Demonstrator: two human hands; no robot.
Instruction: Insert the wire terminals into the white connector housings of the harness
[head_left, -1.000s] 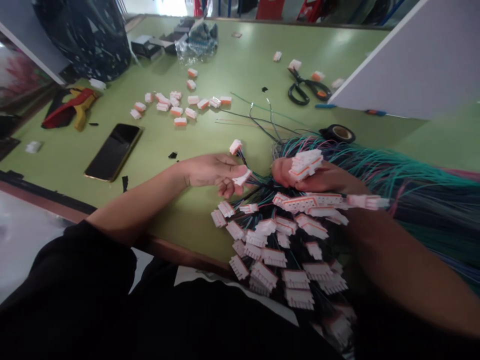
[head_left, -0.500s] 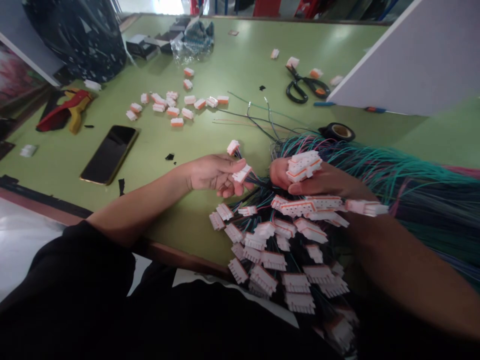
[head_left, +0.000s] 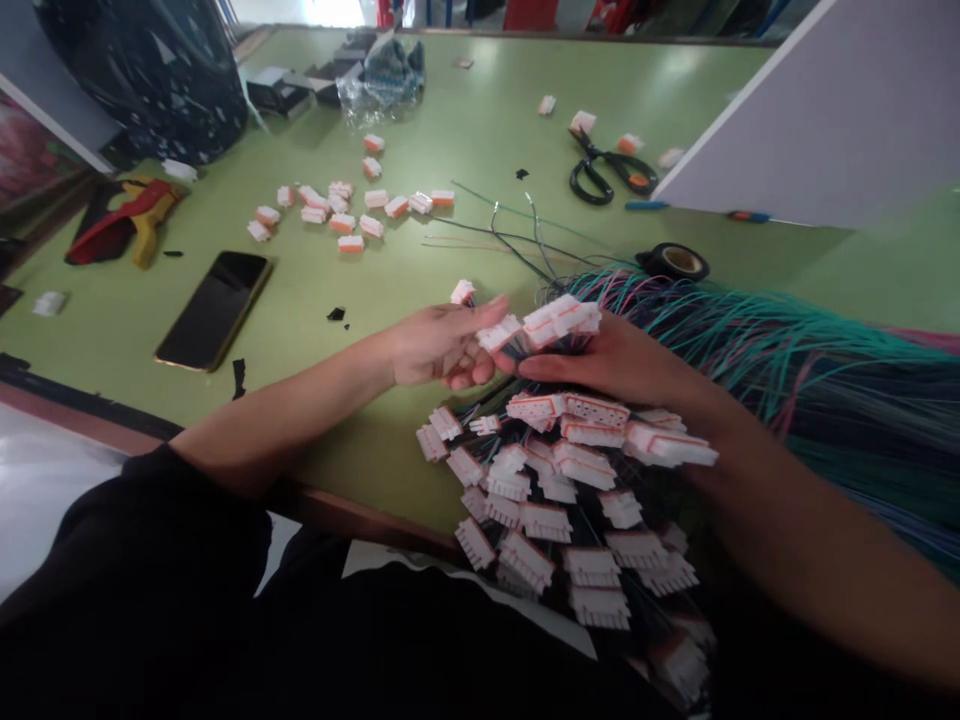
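My left hand [head_left: 450, 345] has its thumb and fingers closed around a white connector [head_left: 499, 333] with dark wires. Right beside it, my right hand [head_left: 592, 360] grips a bundle of wires, and a larger white and orange connector [head_left: 562, 318] sticks up above its thumb. One small connector [head_left: 463, 292] stands just behind my left hand. Below my hands hang many white connectors [head_left: 546, 520] on thin wires, over the table's front edge. Teal, pink and dark wires [head_left: 810, 330] run from my right hand to the right.
Several loose connectors [head_left: 346, 243] lie on the green table [head_left: 420, 120]. A phone [head_left: 214, 310] and a red and yellow tool [head_left: 124, 222] are at the left. Black scissors [head_left: 611, 168], black tape [head_left: 675, 262] and a pale panel [head_left: 817, 120] are at the right.
My right hand has moved left, close to my left hand, and its large connector has shifted left too. Connectors hanging under it have swung left. My left hand has moved slightly right.
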